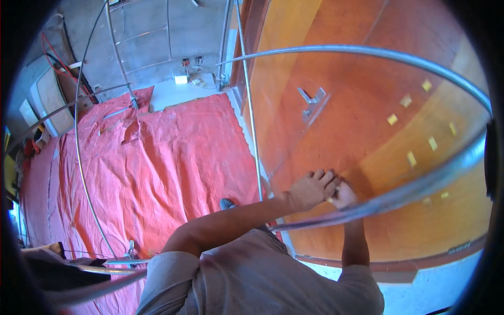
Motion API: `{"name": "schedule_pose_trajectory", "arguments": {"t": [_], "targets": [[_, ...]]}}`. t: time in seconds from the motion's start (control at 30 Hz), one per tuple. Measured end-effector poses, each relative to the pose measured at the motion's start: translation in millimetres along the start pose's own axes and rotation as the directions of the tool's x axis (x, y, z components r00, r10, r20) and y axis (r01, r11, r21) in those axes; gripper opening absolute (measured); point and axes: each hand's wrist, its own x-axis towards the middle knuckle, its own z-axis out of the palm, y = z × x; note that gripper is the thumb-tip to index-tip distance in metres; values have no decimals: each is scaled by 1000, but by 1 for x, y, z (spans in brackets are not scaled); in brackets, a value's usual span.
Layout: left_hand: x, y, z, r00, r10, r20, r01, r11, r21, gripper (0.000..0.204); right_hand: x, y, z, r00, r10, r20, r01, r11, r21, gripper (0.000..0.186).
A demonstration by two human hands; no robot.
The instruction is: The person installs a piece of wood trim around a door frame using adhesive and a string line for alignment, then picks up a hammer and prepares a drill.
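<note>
My left hand (310, 190) and my right hand (345, 196) meet in front of a large orange-brown wooden door (331, 131). The left fingers are bent over the right hand's fingertips, and both hands are closed. A small yellowish spot shows between them, too small and covered to name. Several small yellow pieces (411, 158) are stuck to the door's surface, to the right of my hands. Farther up the door is a metal lever handle (311, 97) on a plate.
Metal scaffold tubes (367, 51) curve around me, one passing just below my hands (388, 205). Wrinkled red sheeting (173, 152) covers the floor at left. A small white box (181, 80) and cables lie by the grey wall (194, 26). Boards (52, 100) lean at far left.
</note>
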Motion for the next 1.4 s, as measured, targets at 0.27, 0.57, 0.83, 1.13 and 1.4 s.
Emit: {"name": "schedule_pose_trajectory", "arguments": {"t": [0.27,0.57,0.83,1.13,1.4], "targets": [[19,-84,22,834,-548,65,404,526,-749,49,-175,142,-200,850,-6,-526,-521,128,-844,52],[-33,-180,50,557,-740,378,507,-57,-860,43,18,90,167,904,-406,-136,43,403,-914,39],[-27,-259,-34,815,-403,416,193,-489,-851,44,233,-21,165,985,-160,58,114,370,-922,97],[63,-334,-135,621,-778,92,629,425,-650,52,332,-60,104,972,-220,-76,140,813,-565,69],[85,-364,-186,828,-519,-210,351,773,-528,54,441,-155,42,958,-57,-283,-271,156,-950,62]]}}
